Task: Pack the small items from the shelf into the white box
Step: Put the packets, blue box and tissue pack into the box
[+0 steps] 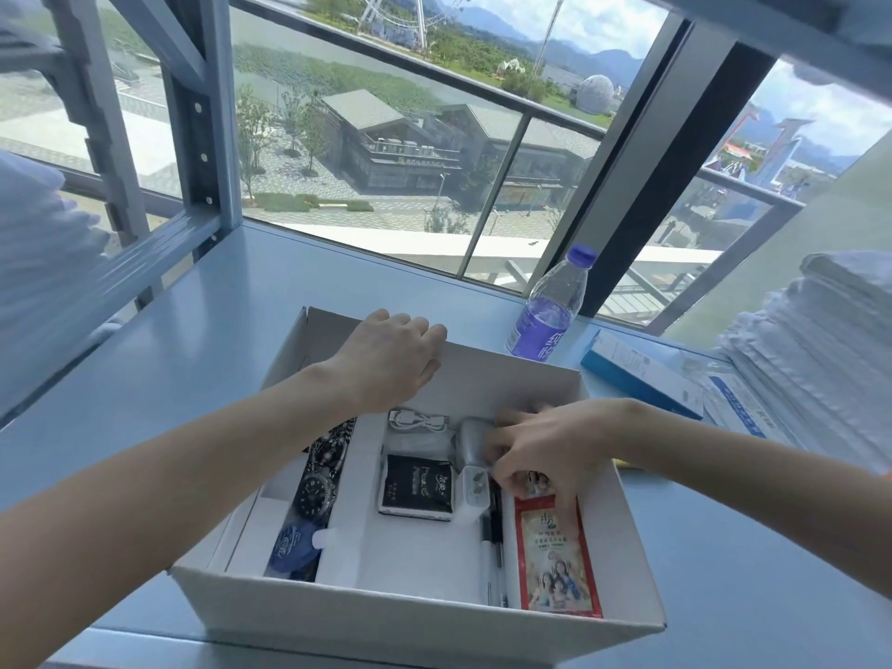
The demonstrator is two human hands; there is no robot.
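Observation:
The white box [415, 615] sits open on the blue shelf. My left hand [393, 352] grips its far wall, fingers curled over the rim. My right hand [536, 451] is inside the box at the right, fingers curled round the top of a red packet [555, 557] beside a grey case [470, 444]. Also inside lie a white cable [417, 420], a black tissue pack [417, 487], a white charger plug [473, 490], a wristwatch [316, 492], a blue sachet [292, 550] and pens [492, 562].
A purple-labelled water bottle [550, 306] stands behind the box. To the right lie a blue carton [642, 379] and a stack of white padded envelopes [815, 340]. A shelf upright [202, 113] rises at left; a window is behind.

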